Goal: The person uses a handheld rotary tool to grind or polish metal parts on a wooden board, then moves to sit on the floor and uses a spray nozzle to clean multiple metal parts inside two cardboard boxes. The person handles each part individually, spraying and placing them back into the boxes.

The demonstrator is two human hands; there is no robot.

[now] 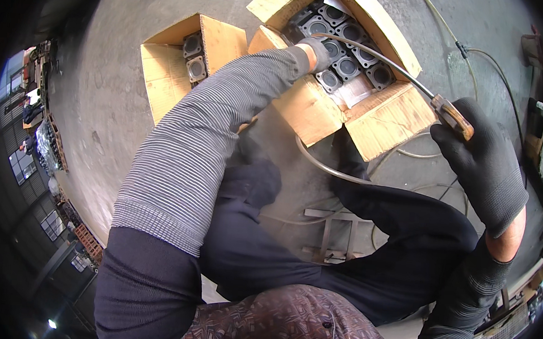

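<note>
My right hand (483,162), in a dark grey glove, is closed round the brown handle of what looks like an air blow gun (443,106). Its long, bent metal nozzle (392,64) reaches left across an open cardboard box (375,129). Inside that box stand several grey metal castings (346,66) with square flanges and round bores, packed close together. At the box's near left side is my left hand (320,54), also gloved, by the nozzle's far end. Its fingers look curled, but what they hold is hidden.
Left of it stands a second open carton (164,77) with similar castings (196,68). A pale hose (331,169) curves past my legs, and another hose (442,21) lies at the upper right. A metal frame (336,231) sits between my legs. Pallets and goods line the left edge.
</note>
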